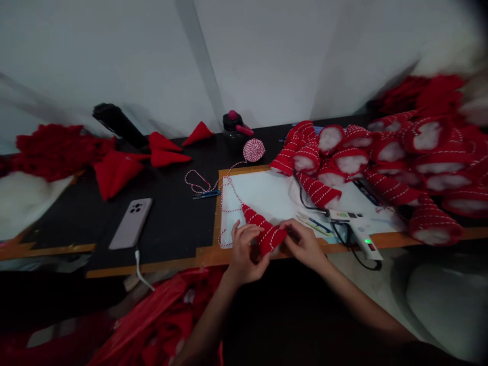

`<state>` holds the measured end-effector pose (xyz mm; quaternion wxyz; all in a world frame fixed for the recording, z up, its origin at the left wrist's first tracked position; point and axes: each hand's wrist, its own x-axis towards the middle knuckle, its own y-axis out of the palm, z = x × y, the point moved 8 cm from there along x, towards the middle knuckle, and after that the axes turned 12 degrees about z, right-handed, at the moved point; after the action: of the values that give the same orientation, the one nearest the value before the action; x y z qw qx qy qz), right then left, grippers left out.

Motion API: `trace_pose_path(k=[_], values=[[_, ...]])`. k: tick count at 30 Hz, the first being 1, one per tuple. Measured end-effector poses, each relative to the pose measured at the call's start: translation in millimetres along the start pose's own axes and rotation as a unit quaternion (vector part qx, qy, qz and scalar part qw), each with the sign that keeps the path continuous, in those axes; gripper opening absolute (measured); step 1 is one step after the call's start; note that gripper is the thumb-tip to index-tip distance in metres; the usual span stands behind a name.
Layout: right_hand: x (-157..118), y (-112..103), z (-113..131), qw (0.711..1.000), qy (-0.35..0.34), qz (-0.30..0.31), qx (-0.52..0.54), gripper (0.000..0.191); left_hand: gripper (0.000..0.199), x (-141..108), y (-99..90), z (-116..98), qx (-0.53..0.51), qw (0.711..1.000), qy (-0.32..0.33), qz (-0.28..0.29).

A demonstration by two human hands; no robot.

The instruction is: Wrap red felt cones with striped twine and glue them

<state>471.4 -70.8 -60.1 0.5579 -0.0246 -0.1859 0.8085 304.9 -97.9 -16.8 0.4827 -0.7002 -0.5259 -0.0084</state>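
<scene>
A red felt cone [262, 227] wound with red-and-white twine is held between my two hands, over the front edge of the white work sheet [263, 188]. My left hand [246, 251] curls its fingers and thumb around the cone's near left side. At the cone's right, wide end, the fingers of my right hand [303, 243] pinch the rim. From the cone's tip, loose twine [233, 188] runs back to the twine ball [253, 151]. Part of the cone's underside is hidden by my fingers.
Several stuffed, twine-wrapped cones [351, 161] are heaped at right. A glue gun [356, 231] with a green light lies before them, beside pens [314, 223]. Blue snips [206, 194], a phone [131, 223], plain red cones [118, 173] and a dark bottle [233, 133] stand left and behind.
</scene>
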Motion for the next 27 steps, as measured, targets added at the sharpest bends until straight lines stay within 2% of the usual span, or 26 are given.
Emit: trace_pose_path(k=[5,8,10,12,14,17,20,21,23,25,27], values=[[-1,-9,-7,0.989,0.012,-0.090,0.120,0.004,0.062,-1,5.3,-3,-0.048,0.996,0.016,0.072],[-6,-23,3,0.979,0.004,-0.146,0.143,0.008,0.065,-3,1.0,-9,-0.047,0.996,0.047,0.054],[-10,-45,17,0.975,-0.017,-0.186,0.121,0.009,0.062,-5,-4.0,-9,-0.030,0.998,0.046,0.023],[-18,-83,34,0.967,-0.046,-0.237,0.083,0.009,0.057,-6,-6.6,-4,-0.011,1.000,0.020,0.003],[-33,-136,52,0.944,-0.080,-0.317,0.040,0.009,0.053,-7,-8.6,5,0.009,1.000,-0.011,-0.015],[-69,-222,79,0.881,-0.128,-0.454,-0.030,0.012,0.048,-10,-10.7,15,0.032,0.999,-0.023,-0.030],[-94,-291,104,0.804,-0.155,-0.559,-0.127,0.011,0.044,-12,-13.3,21,0.056,0.997,-0.033,-0.032],[-93,-307,111,0.788,-0.160,-0.571,-0.163,0.013,0.042,-13,-14.2,22,0.063,0.997,-0.035,-0.031],[-74,-330,123,0.775,-0.134,-0.565,-0.249,0.018,0.039,-14,-17.2,23,0.080,0.996,-0.037,-0.034],[-35,-342,123,0.783,-0.025,-0.506,-0.361,0.029,0.038,-16,-21.2,23,0.098,0.994,-0.034,-0.045],[9,-346,107,0.786,0.129,-0.400,-0.454,0.036,0.038,-19,-24.0,26,0.105,0.993,-0.041,-0.046]])
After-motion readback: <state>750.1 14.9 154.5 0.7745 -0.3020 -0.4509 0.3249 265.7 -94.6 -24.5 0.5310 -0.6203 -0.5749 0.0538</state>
